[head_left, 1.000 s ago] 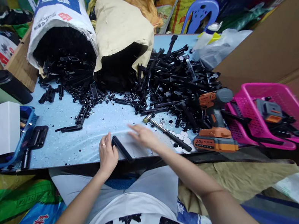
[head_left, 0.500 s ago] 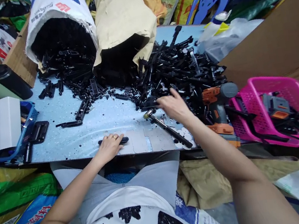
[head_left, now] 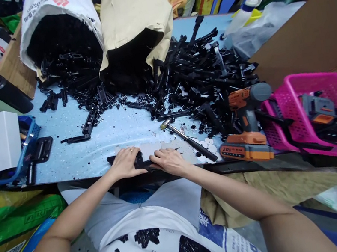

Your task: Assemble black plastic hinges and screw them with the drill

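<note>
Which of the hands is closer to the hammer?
The right hand. It is just left of the hammer, not touching it; the left hand is farther left, beyond the right one.

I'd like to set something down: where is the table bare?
Left of the left hand, toward the black bracket, the blue tabletop is bare but for specks. Another patch lies beyond that hand, bordered by the hammer and the heap of black parts. The right side, with drill and pink basket, is crowded.
</note>
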